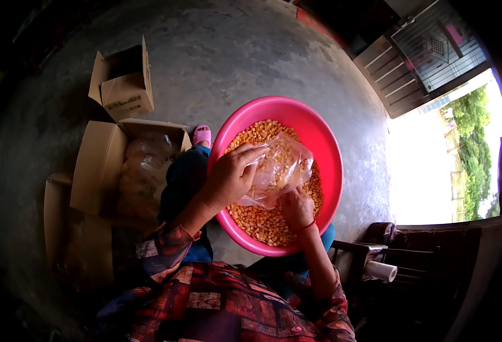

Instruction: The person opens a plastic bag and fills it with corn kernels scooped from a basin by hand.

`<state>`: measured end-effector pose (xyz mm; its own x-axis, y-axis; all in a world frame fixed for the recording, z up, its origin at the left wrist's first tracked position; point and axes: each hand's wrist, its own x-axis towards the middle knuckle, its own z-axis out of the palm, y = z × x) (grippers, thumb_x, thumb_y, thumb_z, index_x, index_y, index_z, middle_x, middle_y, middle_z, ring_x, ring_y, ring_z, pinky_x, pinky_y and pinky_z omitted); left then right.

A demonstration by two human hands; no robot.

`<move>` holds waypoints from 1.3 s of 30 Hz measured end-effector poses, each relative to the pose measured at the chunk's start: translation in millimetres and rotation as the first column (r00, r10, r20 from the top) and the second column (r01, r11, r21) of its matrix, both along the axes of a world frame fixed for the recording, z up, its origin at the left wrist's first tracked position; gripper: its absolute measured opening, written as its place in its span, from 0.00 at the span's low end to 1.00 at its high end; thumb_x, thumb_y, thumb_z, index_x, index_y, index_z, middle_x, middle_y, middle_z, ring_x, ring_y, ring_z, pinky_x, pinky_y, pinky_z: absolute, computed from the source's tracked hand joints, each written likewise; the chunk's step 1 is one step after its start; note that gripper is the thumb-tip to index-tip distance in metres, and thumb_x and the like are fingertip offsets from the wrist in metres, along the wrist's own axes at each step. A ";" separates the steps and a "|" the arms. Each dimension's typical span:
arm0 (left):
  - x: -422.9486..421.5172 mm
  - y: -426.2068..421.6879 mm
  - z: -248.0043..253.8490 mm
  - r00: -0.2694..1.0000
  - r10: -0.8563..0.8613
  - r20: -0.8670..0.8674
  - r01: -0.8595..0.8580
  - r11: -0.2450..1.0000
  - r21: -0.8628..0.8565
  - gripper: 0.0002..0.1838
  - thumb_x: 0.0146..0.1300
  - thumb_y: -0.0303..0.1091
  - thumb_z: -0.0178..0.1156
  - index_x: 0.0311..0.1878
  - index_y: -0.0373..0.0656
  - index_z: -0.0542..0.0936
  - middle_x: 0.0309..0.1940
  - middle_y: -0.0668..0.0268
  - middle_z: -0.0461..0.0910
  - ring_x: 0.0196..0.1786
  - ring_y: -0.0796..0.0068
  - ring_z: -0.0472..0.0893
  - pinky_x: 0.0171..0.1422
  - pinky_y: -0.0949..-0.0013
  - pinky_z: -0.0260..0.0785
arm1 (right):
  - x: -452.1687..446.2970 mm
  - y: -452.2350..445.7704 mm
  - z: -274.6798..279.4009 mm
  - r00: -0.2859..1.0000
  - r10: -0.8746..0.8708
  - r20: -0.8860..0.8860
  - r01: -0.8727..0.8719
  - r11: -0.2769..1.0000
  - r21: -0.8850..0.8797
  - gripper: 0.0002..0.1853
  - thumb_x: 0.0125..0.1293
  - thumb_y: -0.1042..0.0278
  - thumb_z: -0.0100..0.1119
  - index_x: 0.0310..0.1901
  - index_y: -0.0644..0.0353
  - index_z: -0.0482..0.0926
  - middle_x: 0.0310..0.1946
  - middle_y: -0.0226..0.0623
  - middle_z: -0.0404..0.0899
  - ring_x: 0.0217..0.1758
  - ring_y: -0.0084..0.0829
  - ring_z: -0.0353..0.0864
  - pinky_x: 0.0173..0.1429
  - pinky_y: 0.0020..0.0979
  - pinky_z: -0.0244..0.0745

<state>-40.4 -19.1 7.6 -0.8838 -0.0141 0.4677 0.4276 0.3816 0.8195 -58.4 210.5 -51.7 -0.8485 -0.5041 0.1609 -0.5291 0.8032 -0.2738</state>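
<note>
A large pink basin [332,165] rests at the lap and holds many orange-yellow kernels [262,225]. Over the kernels is a clear plastic bag [282,168], crumpled and partly see-through. My left hand [232,174] grips the bag's left side, its fingers closed on the plastic. At the bag's lower right edge, my right hand [298,208] has its fingers bent and pressed together against the plastic. Those fingertips are partly hidden by the bag and the hand itself.
Open cardboard boxes stand on the left; the middle box [100,165] holds filled clear bags [142,176]. Another open box [128,94] is behind it. A rack with a white roll [381,271] stands at lower right, and a bright doorway opens on the right.
</note>
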 end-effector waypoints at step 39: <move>10.5 -15.5 8.6 0.921 0.304 -0.244 -0.364 0.894 -0.263 0.21 0.57 0.21 0.51 0.56 0.40 0.74 0.49 0.54 0.71 0.52 0.55 0.72 0.55 0.59 0.65 | 1.1 39.8 53.6 0.883 -0.444 -0.153 0.302 0.786 -0.539 0.17 0.56 0.78 0.56 0.49 0.62 0.74 0.50 0.45 0.71 0.56 0.42 0.70 0.58 0.36 0.66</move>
